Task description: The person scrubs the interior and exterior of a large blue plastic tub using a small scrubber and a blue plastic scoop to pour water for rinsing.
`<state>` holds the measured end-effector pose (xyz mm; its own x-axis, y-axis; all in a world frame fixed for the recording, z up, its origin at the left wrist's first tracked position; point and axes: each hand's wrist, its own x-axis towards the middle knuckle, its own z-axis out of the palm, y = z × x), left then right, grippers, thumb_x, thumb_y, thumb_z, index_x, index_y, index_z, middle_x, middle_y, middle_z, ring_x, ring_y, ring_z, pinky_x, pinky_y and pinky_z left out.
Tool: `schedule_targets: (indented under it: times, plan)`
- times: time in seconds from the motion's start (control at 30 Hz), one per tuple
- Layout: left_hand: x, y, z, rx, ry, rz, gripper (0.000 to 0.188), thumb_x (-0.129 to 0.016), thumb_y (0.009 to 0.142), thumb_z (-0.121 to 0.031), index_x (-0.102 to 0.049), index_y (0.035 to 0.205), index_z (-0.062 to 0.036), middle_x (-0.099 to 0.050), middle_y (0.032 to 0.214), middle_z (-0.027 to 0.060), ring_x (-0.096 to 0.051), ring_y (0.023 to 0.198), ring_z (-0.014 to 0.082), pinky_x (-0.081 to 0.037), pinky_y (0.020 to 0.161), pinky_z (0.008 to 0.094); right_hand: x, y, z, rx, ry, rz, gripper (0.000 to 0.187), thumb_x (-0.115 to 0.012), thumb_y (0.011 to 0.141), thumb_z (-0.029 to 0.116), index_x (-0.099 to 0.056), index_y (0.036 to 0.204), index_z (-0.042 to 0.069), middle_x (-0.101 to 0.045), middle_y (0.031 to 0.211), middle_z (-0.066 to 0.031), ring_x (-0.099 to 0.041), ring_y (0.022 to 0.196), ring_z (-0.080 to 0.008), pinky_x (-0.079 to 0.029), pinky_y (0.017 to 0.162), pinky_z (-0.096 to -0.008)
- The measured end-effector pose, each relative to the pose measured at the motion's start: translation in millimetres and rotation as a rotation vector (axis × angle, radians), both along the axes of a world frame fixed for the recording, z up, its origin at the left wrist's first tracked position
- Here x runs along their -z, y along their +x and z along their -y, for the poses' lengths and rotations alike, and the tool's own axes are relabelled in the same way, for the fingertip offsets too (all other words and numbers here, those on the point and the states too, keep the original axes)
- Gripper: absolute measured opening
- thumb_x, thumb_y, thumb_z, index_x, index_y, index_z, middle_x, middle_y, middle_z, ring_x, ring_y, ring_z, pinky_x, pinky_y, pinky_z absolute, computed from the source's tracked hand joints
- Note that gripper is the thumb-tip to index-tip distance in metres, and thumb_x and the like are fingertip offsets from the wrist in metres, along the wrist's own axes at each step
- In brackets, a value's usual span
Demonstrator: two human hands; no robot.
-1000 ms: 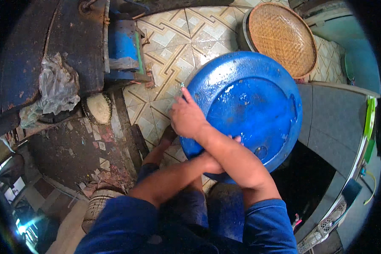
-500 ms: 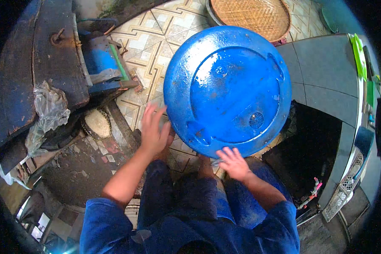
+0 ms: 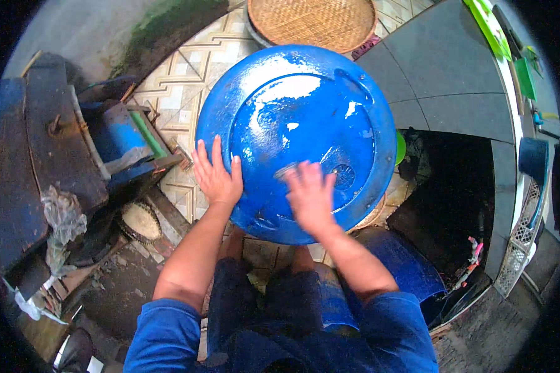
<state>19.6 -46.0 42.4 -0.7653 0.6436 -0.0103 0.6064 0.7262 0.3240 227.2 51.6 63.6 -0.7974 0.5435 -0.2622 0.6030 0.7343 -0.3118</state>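
While bent over the work, as the head view shows, reaches both forearms (image 3: pixel 196 255) up from the lower edge. Lays the left hand (image 3: pixel 219 183) flat on the left rim of a blue drum (image 3: pixel 295 140), with fingers fanned upward and thumb set apart; grasps nothing with it. Angles the right hand (image 3: pixel 312 200) in from the lower right, over the lower part of the face, palm down, with fingers spread and pointing up; blurred. Note a small greyish pad (image 3: pixel 284 172) at the right fingertips; cannot tell whether clasped or merely pressed to the surface.

Bright blue, large and round, with a broad rim around a sunken disc. Glossy, with white glare across the upper part; marked by dark scuffs. Bears a small round fitting (image 3: pixel 343 178) just right of the right hand. Stands on patterned floor tiles (image 3: pixel 180 99), just ahead of the bare lower legs (image 3: pixel 302 258), between dark wooden planks (image 3: pixel 59 161) at left and a grey tiled counter (image 3: pixel 454 105) at right. Overlaps, in view, a woven tray (image 3: pixel 311 22) beyond.
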Motion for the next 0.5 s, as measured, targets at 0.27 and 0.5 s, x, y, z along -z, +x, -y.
schedule_targets:
  times: [0.27,0.5]
  plan:
    - [-6.8,5.1,-13.3,-0.016,-0.072,-0.011,0.065,-0.056,0.091,-0.034,-0.034,0.15,-0.0163,-0.024,0.155,0.0223,-0.018,0.143,0.0452,-0.018,0.116,0.0544,24.6,23.3,-91.3,0.564,0.234,-0.038,0.062,-0.053,0.094,0.026,-0.033,0.15,0.007,-0.025,0.157,-0.0198,-0.017,0.147,-0.04,-0.012,0.115,-0.0618]
    - [-7.3,-1.5,-6.9,-0.031,-0.087,0.018,0.063,-0.055,0.092,-0.031,-0.034,0.15,-0.0164,-0.022,0.156,0.0216,-0.017,0.144,0.0448,-0.017,0.116,0.0553,18.3,-103.2,-90.0,-0.153,0.064,-0.125,0.063,-0.055,0.092,0.032,-0.035,0.149,0.012,-0.029,0.157,-0.0153,-0.021,0.146,-0.0376,-0.017,0.112,-0.065]
